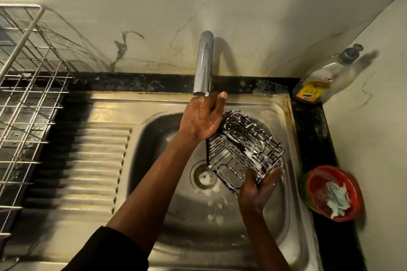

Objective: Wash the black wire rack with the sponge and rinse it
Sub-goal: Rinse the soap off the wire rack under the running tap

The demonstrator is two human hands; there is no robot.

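Note:
The black wire rack (244, 149) hangs tilted over the steel sink basin (158, 138), streaked with white foam. My right hand (257, 191) grips its near lower corner from below. My left hand (203, 116) is wet and sits right under the faucet spout (203, 66), fingers spread, its edge touching the rack's upper left corner. Water runs over that hand. No sponge is in either hand; a pale scrubber (338, 200) lies in the red bowl (317, 182) on the right counter.
A clear dish-soap bottle (323, 79) stands in the back right corner. A metal dish drainer (26, 105) fills the left side beside the ribbed draining board (88, 167). Foam flecks lie around the drain (203, 175). A marble wall runs behind.

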